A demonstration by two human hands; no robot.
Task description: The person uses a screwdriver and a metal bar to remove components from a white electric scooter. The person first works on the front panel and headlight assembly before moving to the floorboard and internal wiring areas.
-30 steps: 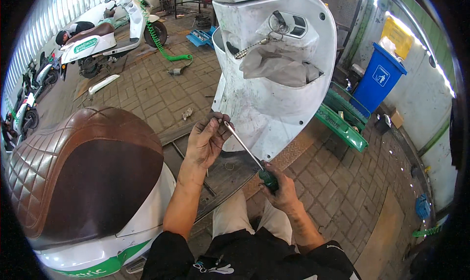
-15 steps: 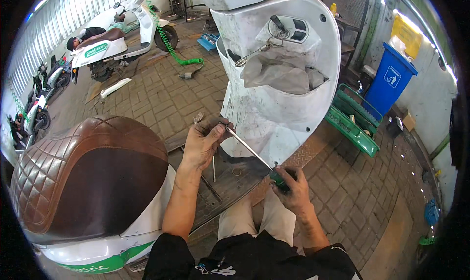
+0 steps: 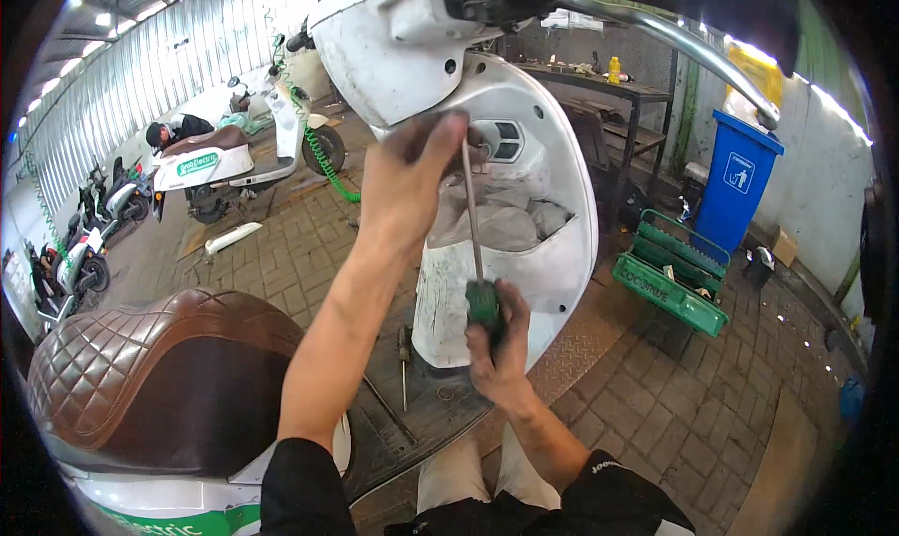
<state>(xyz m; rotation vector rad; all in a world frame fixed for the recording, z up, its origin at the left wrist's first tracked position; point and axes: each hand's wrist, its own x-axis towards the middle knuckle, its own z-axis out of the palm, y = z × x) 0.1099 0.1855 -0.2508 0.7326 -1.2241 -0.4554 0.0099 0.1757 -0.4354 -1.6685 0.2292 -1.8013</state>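
Observation:
My right hand [image 3: 501, 353] is closed round the green handle of a screwdriver [image 3: 474, 213], whose long metal shaft points upward. At the shaft's upper end my left hand [image 3: 407, 176] is raised, thumb and fingers pinched at the tip. It is slightly blurred, and anything small between those fingers is hidden. Both hands are in front of the scooter's white inner front panel [image 3: 552, 283], just below its white steering cover [image 3: 384, 63]. A second screwdriver [image 3: 404, 358] lies on the dark footboard [image 3: 421, 447], near a small ring.
The brown quilted seat [image 3: 178, 377] is at the left. A green open toolbox [image 3: 670, 288] and a blue bin [image 3: 740, 180] stand at the right. A metal handlebar [image 3: 674, 44] crosses the top. Behind are a workbench [image 3: 599, 85], another scooter [image 3: 239, 157] and a person [image 3: 178, 132] beside it.
Both hands have risen with the screwdriver, from above the footboard to the upper front panel. The shaft has swung from slanted to nearly upright. The view has tilted up, showing the handlebar.

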